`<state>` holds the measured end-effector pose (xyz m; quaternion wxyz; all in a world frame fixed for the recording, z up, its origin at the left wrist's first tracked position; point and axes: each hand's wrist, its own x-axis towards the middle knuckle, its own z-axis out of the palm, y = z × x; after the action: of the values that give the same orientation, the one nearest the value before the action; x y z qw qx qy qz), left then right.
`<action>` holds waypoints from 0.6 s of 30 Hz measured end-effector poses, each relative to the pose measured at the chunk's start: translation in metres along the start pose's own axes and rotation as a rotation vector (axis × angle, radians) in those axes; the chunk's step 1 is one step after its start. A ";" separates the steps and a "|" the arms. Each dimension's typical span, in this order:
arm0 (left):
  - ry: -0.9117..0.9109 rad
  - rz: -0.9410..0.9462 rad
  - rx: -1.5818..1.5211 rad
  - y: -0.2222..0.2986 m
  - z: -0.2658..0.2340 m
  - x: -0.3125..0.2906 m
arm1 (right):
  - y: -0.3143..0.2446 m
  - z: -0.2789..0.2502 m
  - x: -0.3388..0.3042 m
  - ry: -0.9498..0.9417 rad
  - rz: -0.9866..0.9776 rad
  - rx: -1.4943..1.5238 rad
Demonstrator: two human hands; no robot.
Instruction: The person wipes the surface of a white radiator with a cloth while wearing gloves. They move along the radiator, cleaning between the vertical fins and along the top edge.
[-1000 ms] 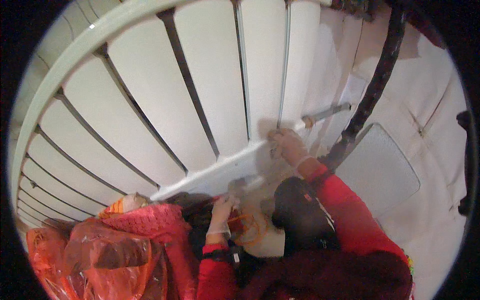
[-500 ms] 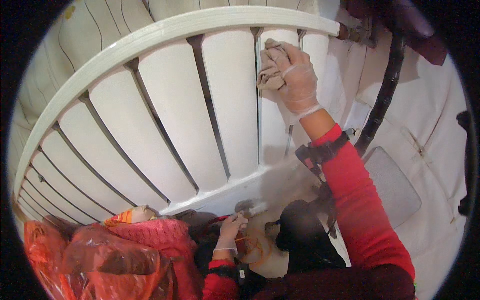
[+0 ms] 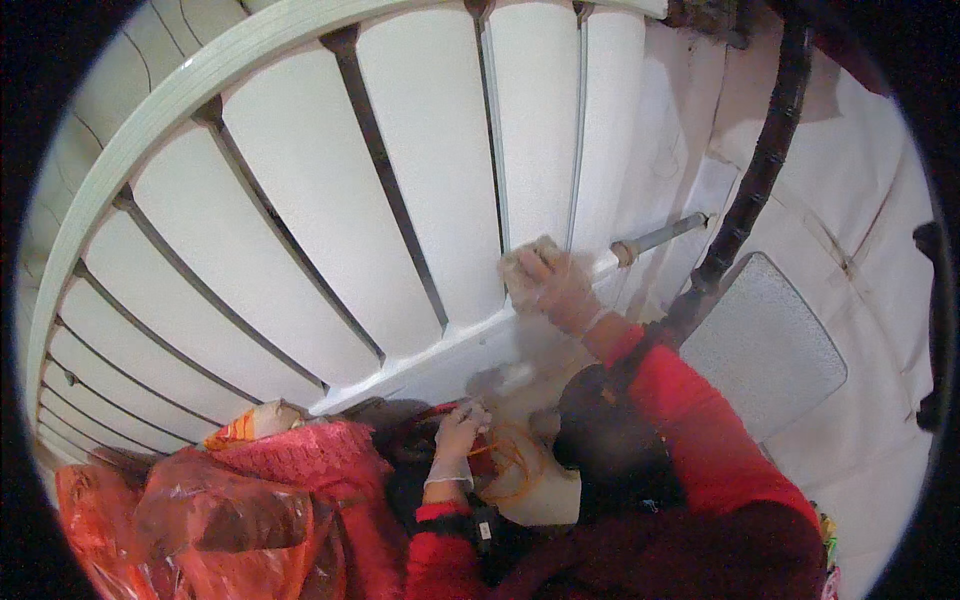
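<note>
A white radiator [image 3: 320,190] with broad panels and dark gaps between them fills most of the frame, its curved upper edge sweeping from the left side to the top. A crumpled bag of see-through red plastic [image 3: 215,525] takes up the lower left corner. A dark, thick pipe [image 3: 765,175] slants down the upper right, and a grey panel [image 3: 775,340] with rounded corners lies below it at the right. Pink knitted fabric [image 3: 310,452] sits beside the bag, with an orange and pale packet [image 3: 255,422] near its upper edge.

The right hand [image 3: 565,290], in a thin clear glove and red sleeve, is right of centre; its grip is closed on a crumpled beige cloth [image 3: 519,276]. The cloth is at the lower end of the radiator's panels, just left of a thin metal pipe [image 3: 675,235]. The left hand [image 3: 458,435], also gloved, is low in the middle with fingers bent; whether its grip holds anything I cannot tell. Beside it, to the right, loops a thin orange cord [image 3: 527,462].
</note>
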<state>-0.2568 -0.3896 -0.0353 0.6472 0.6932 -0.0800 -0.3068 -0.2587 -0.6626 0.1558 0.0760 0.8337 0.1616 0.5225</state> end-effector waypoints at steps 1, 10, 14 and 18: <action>-0.003 -0.018 -0.014 0.002 0.000 0.000 | 0.000 0.009 -0.011 -0.013 -0.003 -0.007; -0.007 -0.034 0.020 0.010 0.002 -0.006 | -0.016 0.015 -0.076 -0.260 0.062 0.127; 0.036 -0.062 -0.027 0.006 0.001 -0.001 | -0.014 0.035 -0.097 -0.469 0.121 0.048; 0.063 -0.050 0.041 0.011 0.000 -0.008 | 0.031 0.036 -0.103 -0.779 0.411 0.261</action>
<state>-0.2598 -0.3871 -0.0224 0.6272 0.7174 -0.0482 -0.2992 -0.2616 -0.7256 0.0620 -0.0797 0.9854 0.0168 0.1495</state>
